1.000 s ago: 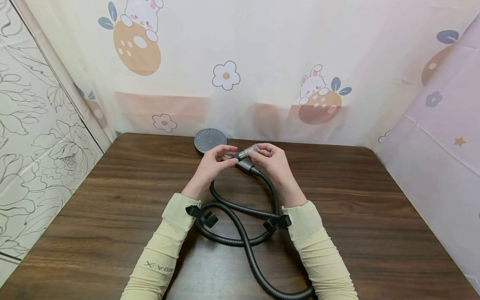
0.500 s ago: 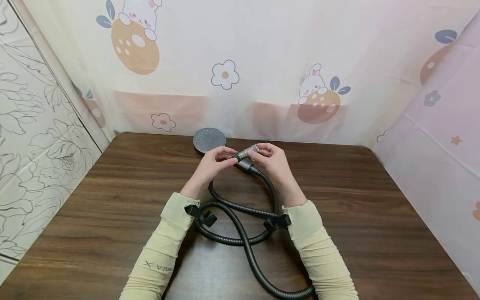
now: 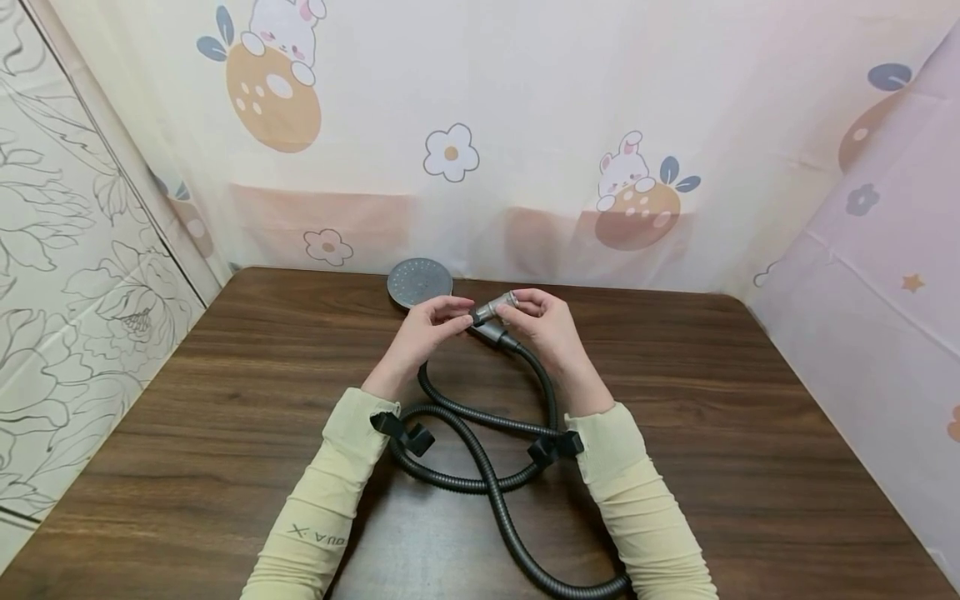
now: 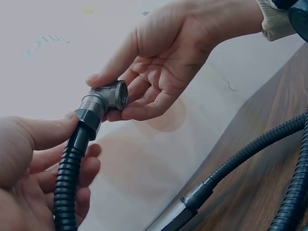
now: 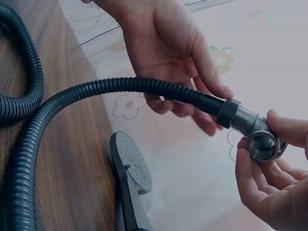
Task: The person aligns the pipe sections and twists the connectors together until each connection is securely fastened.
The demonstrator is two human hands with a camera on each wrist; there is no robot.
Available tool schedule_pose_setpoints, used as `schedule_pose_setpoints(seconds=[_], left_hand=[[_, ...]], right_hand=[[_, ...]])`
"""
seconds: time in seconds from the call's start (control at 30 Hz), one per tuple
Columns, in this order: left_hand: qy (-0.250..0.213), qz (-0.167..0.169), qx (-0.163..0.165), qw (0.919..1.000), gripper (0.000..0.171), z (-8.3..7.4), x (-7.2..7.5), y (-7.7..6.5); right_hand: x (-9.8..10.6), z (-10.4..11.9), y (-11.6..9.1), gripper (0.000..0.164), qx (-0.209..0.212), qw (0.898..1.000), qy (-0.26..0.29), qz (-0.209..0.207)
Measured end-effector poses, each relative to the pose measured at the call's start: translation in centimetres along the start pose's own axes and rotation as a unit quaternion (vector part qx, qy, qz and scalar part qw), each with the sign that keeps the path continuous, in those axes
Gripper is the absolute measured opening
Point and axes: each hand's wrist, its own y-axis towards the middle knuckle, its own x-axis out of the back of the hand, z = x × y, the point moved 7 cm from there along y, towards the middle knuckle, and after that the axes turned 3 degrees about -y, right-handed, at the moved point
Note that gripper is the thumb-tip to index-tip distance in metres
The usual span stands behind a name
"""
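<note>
Both hands meet above the far middle of the table. My left hand [image 3: 423, 333] holds the end of a black ribbed shower hose [image 4: 67, 187], its thumb on the black hex nut [image 4: 89, 118] and its fingers beneath. A silver metal pipe fitting [image 5: 263, 144] with a threaded side opening is pinched between the thumb and fingers of my right hand [image 3: 551, 329]. Silver threads show between nut and fitting, the two joined in line. Behind the hands, a grey round shower head [image 3: 420, 282] lies face up, its handle [image 3: 491, 333] running under them.
The rest of the hose [image 3: 504, 521] loops over the dark wooden table [image 3: 712, 467] between the forearms, passing near the right sleeve. A patterned curtain [image 3: 540, 100] hangs along the table's back edge, with more patterned cloth at both sides.
</note>
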Motion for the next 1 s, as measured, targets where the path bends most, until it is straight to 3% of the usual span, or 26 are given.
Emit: schedule_pose_setpoints(seconds=[0.2,0.43,0.6,0.77,1.0], left_hand=[[0.006,0.007,0.003,1.0000,0.028,0.08,-0.10,-0.03],[-0.003,-0.002,-0.002,1.0000,0.029,0.13,-0.04,0.08],[0.015,-0.009,0.003,0.9998,0.029,0.21,0.04,0.03],[0.034,-0.017,-0.011,0.9992,0.027,0.18,0.10,0.04],[0.031,-0.002,-0.024,0.9992,0.026,0.17,-0.12,0.01]], right_hand=[[-0.02,-0.05,0.03,0.036,0.009,1.000,0.005,0.006],[0.02,-0.14,0.10,0.034,0.007,1.000,0.007,0.003],[0.00,-0.12,-0.02,0.037,0.005,1.000,-0.001,0.004],[0.02,-0.28,-0.01,0.037,0.002,1.000,-0.004,0.004],[0.09,-0.34,0.04,0.034,0.004,1.000,-0.002,0.004]])
